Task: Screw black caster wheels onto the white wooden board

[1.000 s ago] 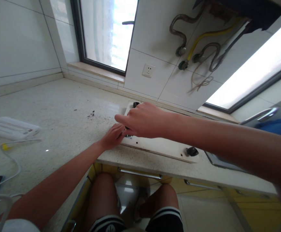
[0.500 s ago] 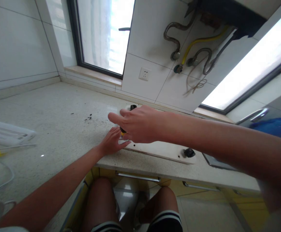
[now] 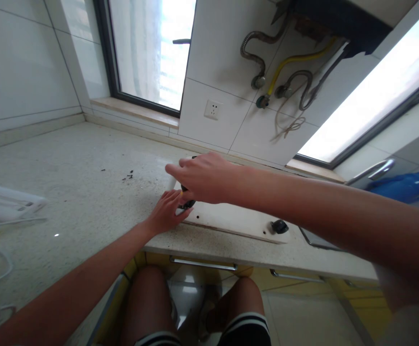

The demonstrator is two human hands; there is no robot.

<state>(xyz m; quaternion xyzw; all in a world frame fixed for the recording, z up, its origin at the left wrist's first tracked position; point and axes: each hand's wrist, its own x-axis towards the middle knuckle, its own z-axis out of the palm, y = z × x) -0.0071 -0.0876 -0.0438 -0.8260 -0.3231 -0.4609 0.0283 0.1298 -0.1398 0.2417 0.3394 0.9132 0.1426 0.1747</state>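
**Right hand (image 3: 209, 179) closes over the left hand's (image 3: 164, 211) fingertips at the end of a white panel (image 3: 231, 218)**

Well left of the grip, a white flat case (image 3: 7, 201) lies on the speckled counter (image 3: 86, 211), with a pale cable (image 3: 9, 262) on its near side. Closer in, on the grip's far left, are a few dark scraps (image 3: 130, 176).

The left forearm slants in from the lower left. Its hand lies palm down at the panel's left end, just left of and below the right hand. The fingers are extended and close together; the thumb is splayed away toward the right. A dark fitting (image 3: 189, 204) sits in the gap between thumb and fingers; whether the left hand grips it, I cannot tell.

At the grip itself, the right hand is knuckles up, its index finger reaching out to the left. Thumb and bent fingers are closed on a black-and-yellow piece (image 3: 184, 189), mostly hidden beneath them, directly above the dark fitting. The right forearm comes in from the right, nearly level, crossing above the panel.

The panel lies on the counter, running rightward from the grip, with a black knob (image 3: 279, 226) near its right end. Farthest right of the grip are a faucet (image 3: 382, 168) and a blue bundle (image 3: 404, 187).
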